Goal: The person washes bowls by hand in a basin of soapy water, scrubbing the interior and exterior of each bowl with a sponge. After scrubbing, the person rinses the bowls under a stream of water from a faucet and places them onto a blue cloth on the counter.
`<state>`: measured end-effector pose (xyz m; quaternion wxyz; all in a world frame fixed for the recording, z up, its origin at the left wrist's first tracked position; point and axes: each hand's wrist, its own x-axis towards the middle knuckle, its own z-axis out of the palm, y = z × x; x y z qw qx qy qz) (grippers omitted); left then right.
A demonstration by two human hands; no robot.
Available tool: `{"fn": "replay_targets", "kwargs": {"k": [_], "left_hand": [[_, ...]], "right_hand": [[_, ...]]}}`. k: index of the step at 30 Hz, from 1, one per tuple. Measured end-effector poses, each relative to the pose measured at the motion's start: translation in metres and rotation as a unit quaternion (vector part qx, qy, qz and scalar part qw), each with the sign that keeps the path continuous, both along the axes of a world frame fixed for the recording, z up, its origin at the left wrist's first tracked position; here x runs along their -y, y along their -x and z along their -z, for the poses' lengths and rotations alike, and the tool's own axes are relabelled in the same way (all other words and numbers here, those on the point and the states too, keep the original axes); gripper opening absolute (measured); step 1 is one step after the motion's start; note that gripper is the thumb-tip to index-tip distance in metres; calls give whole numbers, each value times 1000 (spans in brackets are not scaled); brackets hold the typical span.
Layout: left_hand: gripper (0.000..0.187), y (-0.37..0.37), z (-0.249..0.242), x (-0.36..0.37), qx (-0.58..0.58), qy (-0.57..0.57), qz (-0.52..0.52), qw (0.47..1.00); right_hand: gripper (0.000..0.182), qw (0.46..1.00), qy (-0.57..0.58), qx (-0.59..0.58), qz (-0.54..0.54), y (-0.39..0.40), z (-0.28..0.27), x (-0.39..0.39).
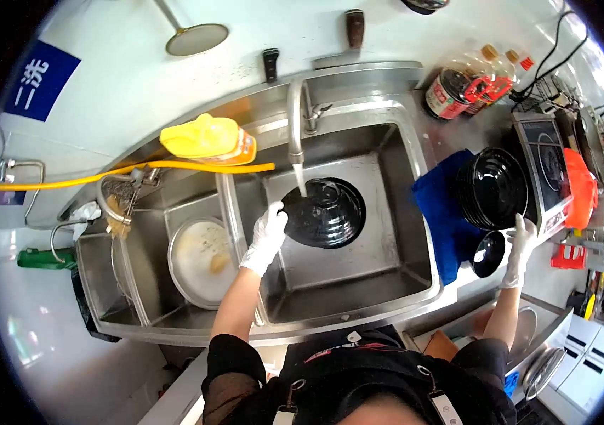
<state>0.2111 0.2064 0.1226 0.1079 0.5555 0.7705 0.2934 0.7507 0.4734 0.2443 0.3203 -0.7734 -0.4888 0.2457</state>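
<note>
In the head view, my left hand [271, 228], in a white glove, grips the left rim of a black bowl [334, 212] in the sink basin. The bowl lies bottom up, its ribbed outside and foot ring showing. Water from the faucet [295, 120] runs onto its upper left part. Over on the right, my gloved right hand [521, 244] has its fingers stretched out at the lower right edge of a stack of black bowls [494, 188]. A smaller black bowl [488, 255] sits just left of that hand.
The stack stands by a blue cloth [443, 212] on the counter. Left of the basin, another compartment holds a round whitish pot [201, 262]. A yellow jug [206, 138] and a yellow hose [167, 165] lie across the back left. Sauce bottles [451, 92] stand at the back right.
</note>
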Motion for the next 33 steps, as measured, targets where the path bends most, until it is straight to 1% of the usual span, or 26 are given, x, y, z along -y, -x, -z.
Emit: {"fn": "replay_targets", "kwargs": {"k": [1,2,3,4,6,8,10,11,12,14,15,16,18,19,20,21,22,24,25,26,28,29,30,31,32,33], "left_hand": [[22,1,-10,-1,33,12,-31,999],[23,4,-15,-1,67,23,-63,995],[23,14,1,2,-2,11,-36,999],[23,17,1,1,-3,11,-42,999],[23,21,1,-1,29,-14,-106,994],[23,23,-2,-2,47,-29,-122,991],[23,25,-7,0,2,-85,-90,992],[21,24,-16,0,-62,-55,-74,994],[21,21,-16,0,-65,-55,-78,993],[15,16,-17,-5,71,-22,-130,989],[13,14,-20,-3,4,-49,-84,995],[15,14,-12,1,40,-60,-79,994],[19,13,8,10,80,-112,-98,986],[20,11,9,13,107,-125,-118,979],[12,9,15,18,337,-49,-211,916],[8,7,23,20,407,-36,-268,872],[11,2,14,16,475,-20,-322,819],[16,2,40,16,493,-10,-306,815],[15,5,68,16,477,46,-312,820],[20,-3,68,10,460,67,-321,825],[24,-17,67,0,451,134,-305,828],[25,-18,62,0,453,200,-254,831],[25,-21,25,-4,405,278,-215,844],[26,-23,-2,-1,375,285,-204,858],[27,-21,-15,4,345,291,-193,871],[30,-8,-12,15,178,235,-106,950]], "right_hand": [[37,981,-104,164,-7,1,1,5],[37,924,-207,321,-13,16,-9,14],[34,938,-246,241,-25,31,-20,25],[30,941,-288,171,-52,45,-22,32],[27,946,-280,95,-135,90,-34,52],[27,903,-276,164,-286,137,-28,67],[29,873,-213,128,-420,191,-10,80],[32,874,-143,69,-460,213,12,86],[42,867,-60,33,-494,242,16,93],[71,790,-133,110,-589,279,58,89],[76,783,-136,102,-598,300,75,87],[73,764,-156,110,-616,317,90,84],[60,737,-192,46,-646,337,110,77],[60,736,-192,43,-647,348,106,80],[47,764,-137,15,-630,361,95,85],[37,788,-78,-13,-610,371,89,91],[37,787,-72,-14,-612,380,91,95],[25,827,65,94,-550,396,93,89],[24,828,100,120,-538,395,104,79],[25,828,136,146,-525,390,107,71],[25,804,365,36,-469,360,101,55],[26,790,396,6,-468,341,118,52],[27,774,429,-24,-465,317,152,54],[27,757,432,-123,-474,294,195,61],[33,734,490,-174,-436,292,187,77],[31,738,472,-217,-430,296,183,96]]}}
